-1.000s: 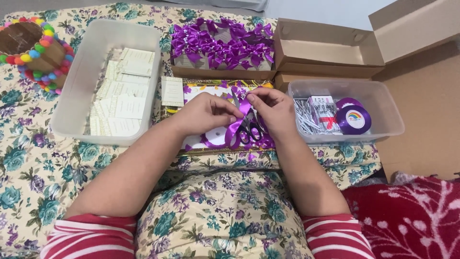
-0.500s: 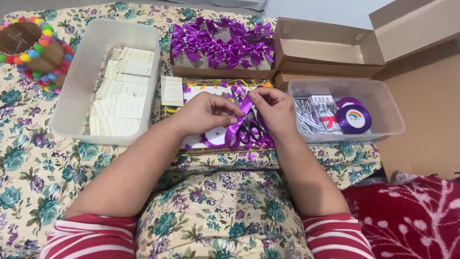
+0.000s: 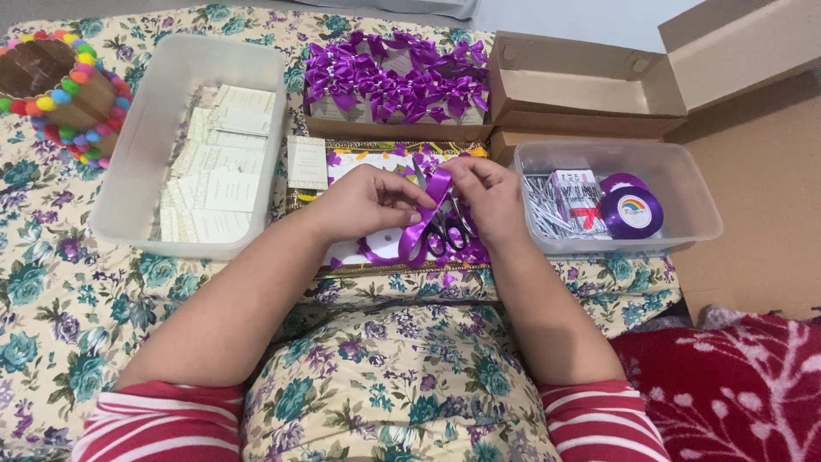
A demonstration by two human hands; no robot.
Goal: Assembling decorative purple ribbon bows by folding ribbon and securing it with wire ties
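Your left hand (image 3: 363, 198) and right hand (image 3: 487, 197) both pinching a purple ribbon (image 3: 425, 214) above the scissors (image 3: 445, 231), clear tub of ribbon spools (image 3: 630, 211) just right, card tub (image 3: 184, 145) left, bow-filled box (image 3: 398, 85) beyond.

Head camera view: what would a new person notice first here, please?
Probably the purple ribbon, pinched between the left hand and right hand at the centre, above black-handled scissors. Behind them, a cardboard tray is packed with purple bows. On the right, a clear tub holds a purple ribbon spool.
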